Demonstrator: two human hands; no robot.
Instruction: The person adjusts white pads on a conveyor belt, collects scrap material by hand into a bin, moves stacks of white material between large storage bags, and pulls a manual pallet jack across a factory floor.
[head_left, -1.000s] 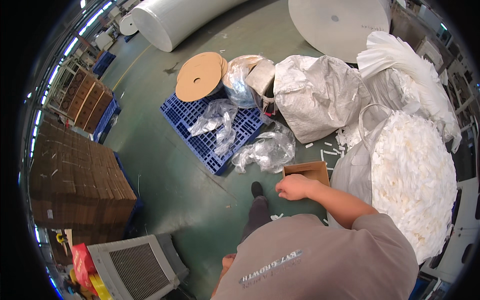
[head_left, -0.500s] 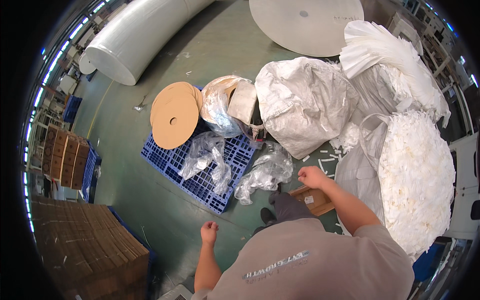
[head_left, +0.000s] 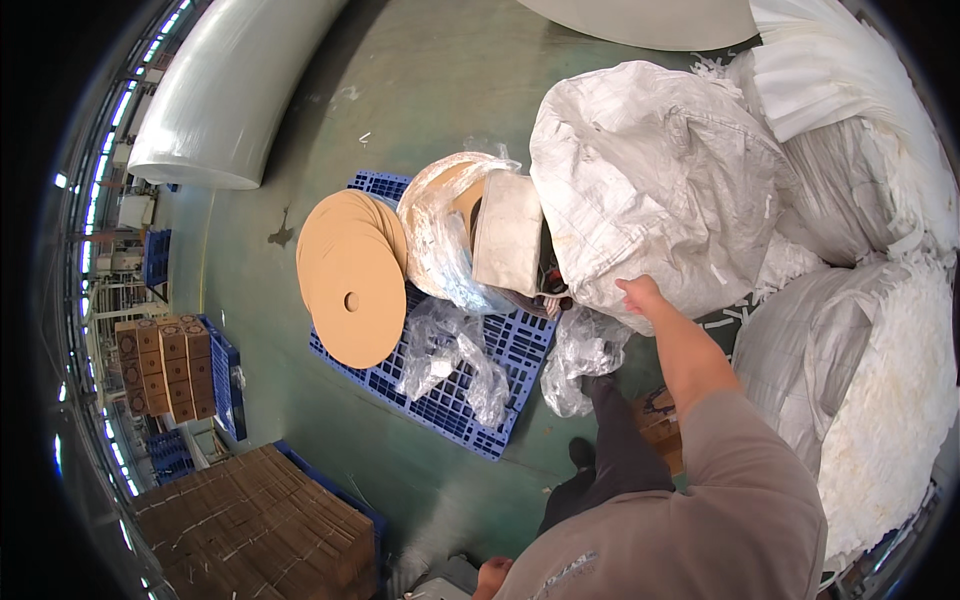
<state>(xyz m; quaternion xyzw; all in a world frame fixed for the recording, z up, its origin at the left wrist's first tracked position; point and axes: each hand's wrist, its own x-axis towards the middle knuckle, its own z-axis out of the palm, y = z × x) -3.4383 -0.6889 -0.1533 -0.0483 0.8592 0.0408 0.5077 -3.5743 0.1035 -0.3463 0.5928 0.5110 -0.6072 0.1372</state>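
My right hand (head_left: 640, 295) is stretched forward in front of the lower left part of a big white woven sack (head_left: 665, 185). Its fingers are mostly curled, and nothing shows in them; whether it touches the sack I cannot tell. My left hand (head_left: 493, 573) hangs low by my side, partly cut off by my shirt, with its fingers curled and no object visible in it. Crumpled clear plastic film (head_left: 582, 360) lies near my feet, below the right hand. More clear film (head_left: 455, 360) rests on a blue plastic pallet (head_left: 470, 435).
Round cardboard discs (head_left: 355, 315), a film-wrapped roll (head_left: 445, 225) and a grey-white block (head_left: 508, 232) sit on the pallet. A sack of white scraps (head_left: 890, 420) stands at right, an open carton (head_left: 660, 425) by my leg. Stacked flat cardboard (head_left: 255, 530) is at lower left, a large white roll (head_left: 220, 100) beyond.
My right arm has reached forward, from above the carton to the white sack. The left hand has dropped back toward the lower edge. My body has stepped and turned, shifting the view.
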